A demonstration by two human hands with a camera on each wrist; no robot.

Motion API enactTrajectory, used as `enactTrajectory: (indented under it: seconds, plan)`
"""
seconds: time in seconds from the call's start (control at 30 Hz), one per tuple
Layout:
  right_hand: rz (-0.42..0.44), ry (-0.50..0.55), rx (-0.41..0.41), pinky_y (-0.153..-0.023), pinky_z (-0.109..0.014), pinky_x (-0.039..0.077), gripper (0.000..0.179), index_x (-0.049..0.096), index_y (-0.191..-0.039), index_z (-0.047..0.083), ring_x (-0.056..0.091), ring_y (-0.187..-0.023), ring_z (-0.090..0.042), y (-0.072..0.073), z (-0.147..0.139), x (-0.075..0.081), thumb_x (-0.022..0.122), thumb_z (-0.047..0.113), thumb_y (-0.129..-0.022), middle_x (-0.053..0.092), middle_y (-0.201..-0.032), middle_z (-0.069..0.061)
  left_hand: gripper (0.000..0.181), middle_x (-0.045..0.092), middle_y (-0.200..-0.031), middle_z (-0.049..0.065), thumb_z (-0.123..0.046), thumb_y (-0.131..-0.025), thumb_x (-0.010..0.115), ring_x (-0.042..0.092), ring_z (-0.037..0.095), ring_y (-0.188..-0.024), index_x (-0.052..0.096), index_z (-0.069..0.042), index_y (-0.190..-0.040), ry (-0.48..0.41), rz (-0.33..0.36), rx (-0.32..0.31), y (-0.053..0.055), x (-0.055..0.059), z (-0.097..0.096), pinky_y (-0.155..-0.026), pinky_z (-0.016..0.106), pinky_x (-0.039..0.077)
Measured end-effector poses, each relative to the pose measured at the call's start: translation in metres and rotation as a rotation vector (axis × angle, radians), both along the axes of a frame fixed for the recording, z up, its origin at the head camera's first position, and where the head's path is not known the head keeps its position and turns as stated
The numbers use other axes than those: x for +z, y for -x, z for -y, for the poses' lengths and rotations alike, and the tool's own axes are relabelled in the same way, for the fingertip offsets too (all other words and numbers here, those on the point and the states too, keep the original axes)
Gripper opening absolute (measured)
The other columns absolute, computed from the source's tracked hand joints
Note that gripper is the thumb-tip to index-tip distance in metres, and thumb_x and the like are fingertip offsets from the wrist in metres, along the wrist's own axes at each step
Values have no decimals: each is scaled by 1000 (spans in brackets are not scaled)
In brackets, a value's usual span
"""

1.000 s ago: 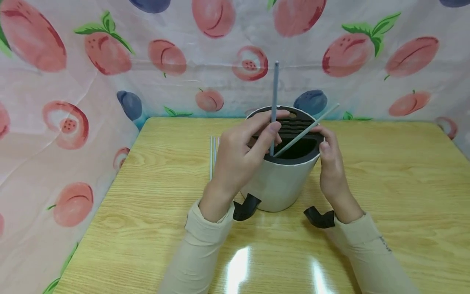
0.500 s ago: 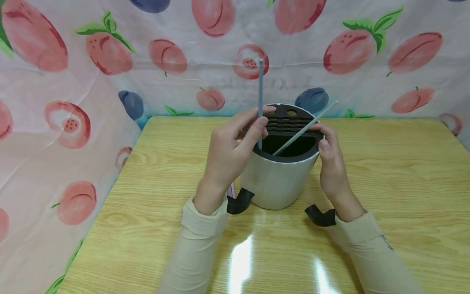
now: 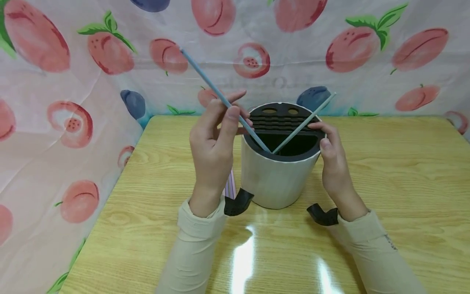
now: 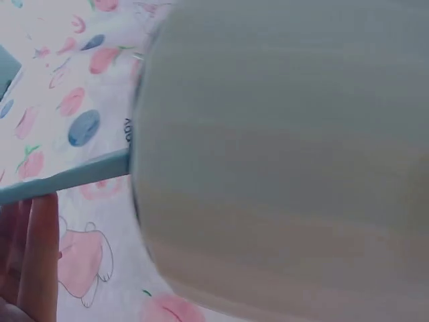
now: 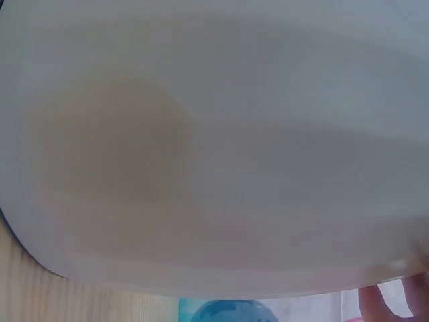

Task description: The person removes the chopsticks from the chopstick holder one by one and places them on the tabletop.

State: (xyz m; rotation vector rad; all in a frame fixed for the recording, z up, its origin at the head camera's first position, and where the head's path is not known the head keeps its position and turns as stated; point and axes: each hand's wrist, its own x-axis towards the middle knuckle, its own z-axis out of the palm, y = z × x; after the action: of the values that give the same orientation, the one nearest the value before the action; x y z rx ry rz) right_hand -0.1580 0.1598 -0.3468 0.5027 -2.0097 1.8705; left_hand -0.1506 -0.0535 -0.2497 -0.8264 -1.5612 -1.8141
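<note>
A white utensil holder (image 3: 275, 183) with a black slotted top (image 3: 280, 124) stands on the table. My left hand (image 3: 214, 147) holds a light blue chopstick (image 3: 205, 77) between thumb and fingers. It slants up to the left, its lower end at the holder's front opening. A pale green chopstick (image 3: 304, 123) leans out of that opening to the right. My right hand (image 3: 335, 171) grips the holder's right rim by thumb and fingers. In the left wrist view, the holder's wall (image 4: 281, 161) covers much of the frame, with fingers (image 4: 40, 248) beside the chopstick.
Several thin purple and white sticks (image 3: 230, 187) lie on the wooden table (image 3: 147, 196), partly behind my left wrist. A fruit-print cloth (image 3: 205, 24) hangs behind and to the left. Black camera mounts (image 3: 238, 203) jut from both sleeves.
The blue chopstick, upright before, now tilts with its top far to the left. My left hand has shifted left. The green chopstick and my right hand stay nearly in place.
</note>
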Motion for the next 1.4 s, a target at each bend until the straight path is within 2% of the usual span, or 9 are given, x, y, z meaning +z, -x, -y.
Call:
enactTrajectory:
  seconds: [0.1,0.23,0.47,0.67,0.77,1.0,1.17,1.4]
  plan:
    - [5,14,8,-99,-31,25,38,45,-124,9,24,-126,-23,0,0,1,34,30,-94,29,-138,-6,33,52,-80,22,-14,-94,46,56,33,-67,50,17,-105,-53,56,-14,-3,3,2,-59,41,53]
    - [18,22,11,-100,-32,24,38,45,-123,8,23,-126,-24,-2,-1,-1,35,30,-94,29,-137,-6,37,49,-80,22,-17,-94,47,57,35,-63,49,18,-106,-117,71,-7,-4,3,4,-58,43,52]
    - [40,21,35,-101,-35,21,39,43,-125,8,21,-128,-23,-6,-1,-8,33,29,-94,26,-139,-5,42,52,-76,14,-26,-91,51,59,25,-59,53,14,-103,-236,-1,76,0,-6,12,-52,42,51]
    - [26,5,38,-99,-32,23,39,42,-125,7,22,-128,-22,-5,-1,-6,32,29,-95,25,-139,-6,34,52,-72,17,-25,-89,54,57,26,-54,58,6,-102,-328,-53,73,7,-8,25,-49,40,51]
    - [26,-14,25,-98,-30,25,39,43,-125,8,24,-126,-22,-4,-2,-5,32,29,-95,26,-138,-5,33,52,-69,17,-24,-89,55,56,26,-52,57,7,-101,-356,-58,77,8,-6,32,-47,41,50]
    - [24,-41,16,-101,-33,20,37,43,-126,11,20,-129,-20,-2,-3,0,30,27,-94,23,-141,-4,33,50,-66,17,-22,-88,57,54,27,-48,57,8,-101,-395,-61,94,13,-3,44,-45,40,49]
    - [41,-7,25,-99,-32,22,37,43,-125,11,21,-128,-21,-2,-2,1,32,29,-95,23,-141,-4,33,51,-65,17,-22,-88,57,54,28,-49,57,8,-101,-366,-43,103,15,-3,52,-45,38,50]
    - [48,-10,15,-99,-32,22,37,44,-125,12,21,-128,-21,-4,-2,2,32,29,-95,24,-140,-4,23,53,-65,16,-13,-91,49,55,26,-52,61,3,-102,-174,74,149,12,-1,56,-48,39,51]
